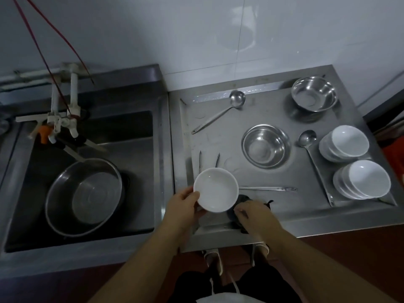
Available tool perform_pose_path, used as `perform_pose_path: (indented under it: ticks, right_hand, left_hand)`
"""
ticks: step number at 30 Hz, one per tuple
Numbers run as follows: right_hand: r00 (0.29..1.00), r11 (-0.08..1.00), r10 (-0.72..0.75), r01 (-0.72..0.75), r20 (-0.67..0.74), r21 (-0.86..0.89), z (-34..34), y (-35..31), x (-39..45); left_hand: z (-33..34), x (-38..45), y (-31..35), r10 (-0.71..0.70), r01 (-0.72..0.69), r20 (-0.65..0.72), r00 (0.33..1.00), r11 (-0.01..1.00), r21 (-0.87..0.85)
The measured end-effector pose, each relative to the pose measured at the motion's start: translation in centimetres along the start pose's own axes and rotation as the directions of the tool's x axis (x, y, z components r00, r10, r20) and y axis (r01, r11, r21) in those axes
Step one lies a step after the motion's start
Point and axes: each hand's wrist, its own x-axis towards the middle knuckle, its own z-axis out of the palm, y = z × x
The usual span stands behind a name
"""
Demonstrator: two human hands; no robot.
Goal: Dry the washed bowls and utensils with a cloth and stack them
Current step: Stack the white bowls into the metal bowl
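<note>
Both forearms reach out from the bottom of the view toward the near edge of the steel counter (306, 171); the left hand (182, 206) grips a white bowl (216, 189) by its near rim, thumb over the lip and fingers curled beneath, tilting the open side up toward the eye, probably so the wet inside can be seen and wiped; the right hand (254, 212) rests just beside the bowl on a dark cloth (237, 206), its fingers bent down and pinching the fabric, seemingly gathering it for the wipe; this bowl looks not yet dried. Two stacks of white bowls (343, 143) (364, 179) sit tilted on a steel tray (323, 171) at the right, likely the finished ones kept apart; two steel bowls (265, 146) (314, 94), two ladles (218, 113) (307, 138) and a long handle (269, 189) behind the held bowl lie spread out singly, still awaiting the cloth by my reckoning. At the left a large steel basin (84, 196) sits in the sink (135, 136) under the tap (63, 121).
</note>
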Motion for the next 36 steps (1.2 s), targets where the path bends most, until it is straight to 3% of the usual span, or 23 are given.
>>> perform_pose_path:
  ticks: [2, 5, 7, 10, 19, 29, 36]
  right_hand:
    - [0.987, 0.937, 0.148, -0.119, -0.065, 0.328, -1.7, -1.2, -0.4]
    - [0.918, 0.541, 0.387, -0.153, -0.084, 0.827, -4.6, -2.8, -1.3]
    - [0.909, 0.331, 0.413, -0.096, -0.053, 0.939, -6.4, -3.4, -2.1]
    - [0.917, 0.214, 0.393, -0.018, -0.070, 0.977, -8.7, -3.6, -3.8]
    - [0.874, 0.139, 0.474, 0.049, -0.110, 0.989, -12.8, 2.7, -9.5]
    - [0.792, 0.223, 0.587, 0.041, -0.168, 0.974, -18.1, 19.5, -17.8]
    - [0.771, 0.241, 0.616, 0.011, -0.162, 0.970, -21.3, 25.9, -20.1]
  left_hand:
    - [0.2, -0.1, 0.3, 0.011, -0.011, 0.025, 1.000, 1.000, 0.001]
    - [0.9, -0.4, 0.7, 0.028, -0.029, 0.055, 0.998, 0.999, 0.016]
    - [1.7, -0.6, 0.9, 0.037, -0.040, 0.076, 0.996, 0.999, 0.034]
    - [3.1, -1.3, 1.3, 0.047, -0.051, 0.106, 0.993, 0.998, 0.040]
    - [11.9, -5.0, 1.3, 0.047, -0.058, 0.190, 0.981, 0.997, 0.054]
    - [29.1, -11.0, -4.0, 0.017, -0.042, 0.268, 0.963, 0.995, 0.086]
    - [36.3, -11.9, -5.7, 0.000, -0.035, 0.247, 0.969, 0.990, 0.136]
